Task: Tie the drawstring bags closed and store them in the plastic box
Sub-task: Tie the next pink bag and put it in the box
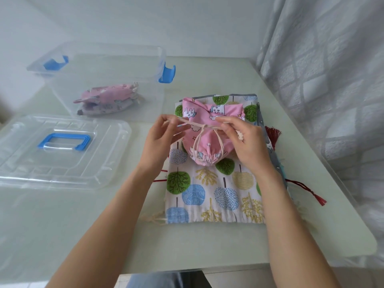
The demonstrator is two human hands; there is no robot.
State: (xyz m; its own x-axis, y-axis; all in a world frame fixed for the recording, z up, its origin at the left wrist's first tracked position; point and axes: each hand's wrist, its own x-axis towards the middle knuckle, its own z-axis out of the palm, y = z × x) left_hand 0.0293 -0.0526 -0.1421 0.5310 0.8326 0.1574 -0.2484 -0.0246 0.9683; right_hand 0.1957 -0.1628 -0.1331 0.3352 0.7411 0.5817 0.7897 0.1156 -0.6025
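Left hand: fingers curled, pinching one end of the cream drawstring and holding it out to the left of the knot.
Right hand: fingers curled, pinching the other end of the cord just right of the knot; a frayed tuft of cord shows at the palm.
Cord: crossed in a knot above the bag's neck, two loops running down to the gathered mouth.
Pink bag: animal print, mouth cinched and pointing toward the person, lying between the two hands on top of the flat bags.
Tree-print bag: flat under the pink one, its own cream cord trailing off the lower left corner.
Grey bag: mostly hidden beneath, edge showing on the right with red tassels sticking out.
Plastic box: clear, open, blue clips, at the far left of the table; well apart from the hands.
Stored bags: pink and pale tied bundles lying inside the box; exact count cannot be told.
Lid: clear with blue handle, flat on the table in front of the box.
Curtain: grey check, along the table's right edge.
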